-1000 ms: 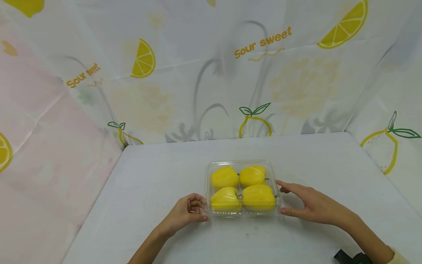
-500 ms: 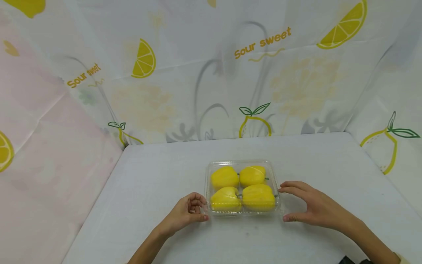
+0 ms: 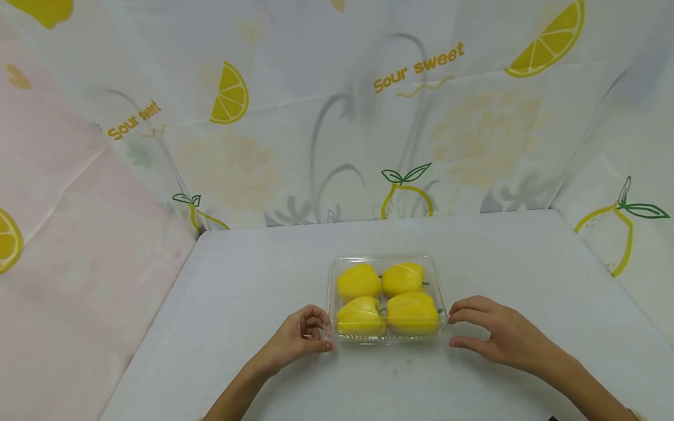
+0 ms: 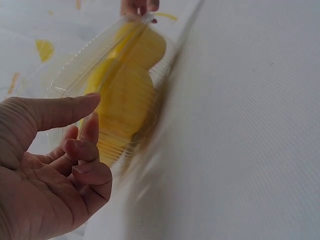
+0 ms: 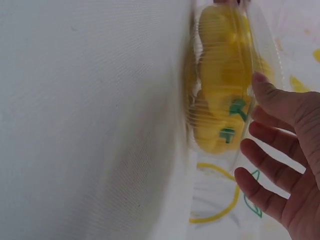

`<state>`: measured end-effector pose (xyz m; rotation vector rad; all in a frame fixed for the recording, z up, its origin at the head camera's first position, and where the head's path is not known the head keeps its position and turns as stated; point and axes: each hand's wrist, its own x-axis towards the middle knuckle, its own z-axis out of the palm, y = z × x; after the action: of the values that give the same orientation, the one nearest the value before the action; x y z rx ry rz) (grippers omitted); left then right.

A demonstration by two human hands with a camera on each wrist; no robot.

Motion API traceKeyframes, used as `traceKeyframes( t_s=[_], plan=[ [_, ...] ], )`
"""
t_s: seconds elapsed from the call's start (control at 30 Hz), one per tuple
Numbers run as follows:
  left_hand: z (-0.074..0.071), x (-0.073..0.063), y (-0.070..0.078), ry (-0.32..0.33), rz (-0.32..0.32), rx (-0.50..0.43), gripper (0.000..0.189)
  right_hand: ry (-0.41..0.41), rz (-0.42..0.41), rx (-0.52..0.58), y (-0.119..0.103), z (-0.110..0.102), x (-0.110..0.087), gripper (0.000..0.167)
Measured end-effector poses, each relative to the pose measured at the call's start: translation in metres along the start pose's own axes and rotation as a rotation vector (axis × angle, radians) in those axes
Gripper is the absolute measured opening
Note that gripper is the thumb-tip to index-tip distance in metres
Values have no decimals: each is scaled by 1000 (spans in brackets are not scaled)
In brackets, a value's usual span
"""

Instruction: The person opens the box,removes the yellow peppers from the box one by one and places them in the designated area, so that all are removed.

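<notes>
A clear plastic clamshell box [image 3: 387, 340] lies on the white table with several yellow bell peppers [image 3: 413, 314] inside, in two rows, their green stems [image 5: 227, 134] showing through the wall. My left hand [image 3: 297, 336] is at its front left corner; in the left wrist view the thumb and index finger pinch the rim, the other fingers curled below. On the opposite side my right hand [image 3: 497, 333] has its thumb and fingers spread apart and gently bent. Its thumb tip [image 5: 260, 77] is right at the rim in the right wrist view.
The white-covered table [image 3: 253, 263] runs back to a hanging cloth [image 3: 326, 146] printed with lemons and "Sour sweet". Similar cloth walls [image 3: 79, 263] stand at left and right. A small dark object edge [image 3: 553, 418] shows at the bottom right.
My right hand first drew slightly away from the box's right side, its thumb and fingers parting, then came back closer with its fingers more bent. The left hand and the box have hardly moved.
</notes>
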<state>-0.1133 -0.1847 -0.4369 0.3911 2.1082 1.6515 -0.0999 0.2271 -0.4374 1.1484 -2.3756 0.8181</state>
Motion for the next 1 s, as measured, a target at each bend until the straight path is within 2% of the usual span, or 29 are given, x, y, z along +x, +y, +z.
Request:
traceKeyframes(
  t_s=[0.2,0.47,0.73,1.0],
  plan=[
    [-1,-1,0,-9,6,4,41,13,-54,18,-3,3,1,15],
    [-1,-1,0,-8,10,20,41,28,-160,66,-6,6,6,12],
    [-1,-1,0,7,3,33,42,20,-167,64,-6,9,7,17],
    [0,0,2,12,11,37,43,-7,-115,144,-1,10,6,13]
  ],
)
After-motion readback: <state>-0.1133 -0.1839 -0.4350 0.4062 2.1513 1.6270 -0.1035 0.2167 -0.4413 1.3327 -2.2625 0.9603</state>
